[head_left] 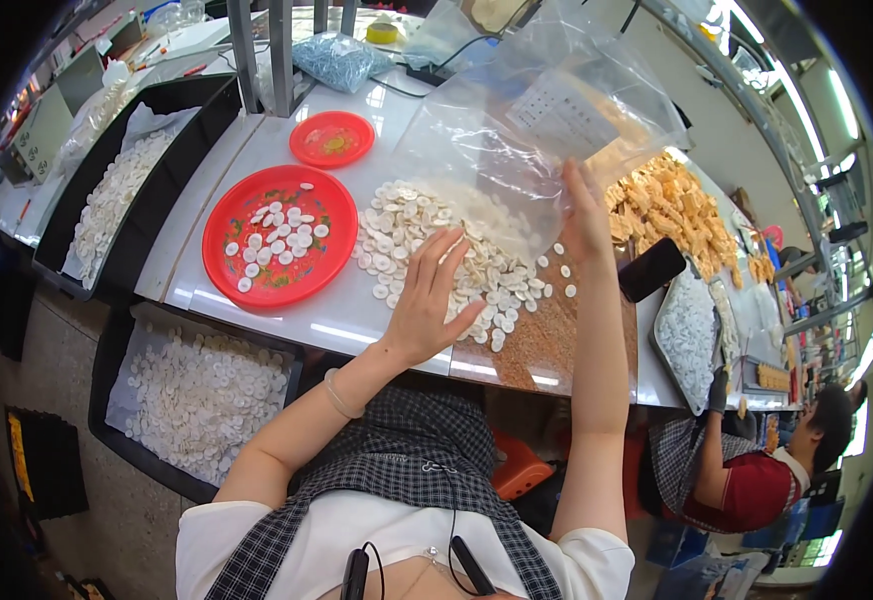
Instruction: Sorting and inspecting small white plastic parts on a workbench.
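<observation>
A loose pile of small white round discs, like buttons (394,240), lies on the table in front of me. My left hand (425,308) rests palm down on the near side of this pile, fingers spread. On the right, my right hand (585,215) grips the edge of a large clear plastic bag (457,130) with a printed paper label (562,112). The bag's lower part drapes over the far side of the pile, and some discs show through it. Left of the pile, a red plate (225,215) holds some of the same discs.
A smaller red dish (309,140) stands behind the plate. Black bins (302,375) of white discs sit at the left. Beyond my right forearm are a black phone (654,270), orange-tan pieces (672,205) and a tray of whitish pieces (692,330). A co-worker (757,490) sits far right.
</observation>
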Tool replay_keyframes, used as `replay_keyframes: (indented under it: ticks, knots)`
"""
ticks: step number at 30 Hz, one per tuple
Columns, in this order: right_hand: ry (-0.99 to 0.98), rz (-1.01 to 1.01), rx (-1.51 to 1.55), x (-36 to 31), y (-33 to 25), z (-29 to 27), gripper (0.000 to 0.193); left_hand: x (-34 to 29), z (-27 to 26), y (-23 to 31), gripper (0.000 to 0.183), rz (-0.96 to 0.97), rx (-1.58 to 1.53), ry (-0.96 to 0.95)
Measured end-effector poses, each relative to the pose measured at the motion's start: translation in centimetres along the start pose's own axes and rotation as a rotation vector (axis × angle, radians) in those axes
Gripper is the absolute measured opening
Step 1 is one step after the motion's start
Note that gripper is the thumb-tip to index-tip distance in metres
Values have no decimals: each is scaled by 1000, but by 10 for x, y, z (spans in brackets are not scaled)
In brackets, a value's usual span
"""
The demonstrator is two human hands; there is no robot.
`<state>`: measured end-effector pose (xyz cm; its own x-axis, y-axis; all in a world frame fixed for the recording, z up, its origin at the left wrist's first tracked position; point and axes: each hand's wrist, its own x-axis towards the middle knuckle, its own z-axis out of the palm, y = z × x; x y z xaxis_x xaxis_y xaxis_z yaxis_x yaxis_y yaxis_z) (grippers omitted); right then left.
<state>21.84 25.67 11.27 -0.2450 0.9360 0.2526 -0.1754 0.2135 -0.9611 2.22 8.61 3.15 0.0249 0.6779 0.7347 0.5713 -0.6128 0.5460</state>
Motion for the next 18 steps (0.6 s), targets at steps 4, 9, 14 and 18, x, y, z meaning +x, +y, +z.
replay_keyframes:
  ticks: [4,9,14,18]
  knots:
    - [47,28,212,-12,-6,41,39,38,-7,1,61,71,34,24]
    - [-4,11,335,-10,-2,80,48,50,7,7,29,92,-64,-10]
    - [-204,135,-303,-11,-25,55,41,93,-37,-22,21,94,-39,34]
    - [-127,-190,-603,-37,-82,76,36,153,-91,-42,23,374,393,-122]
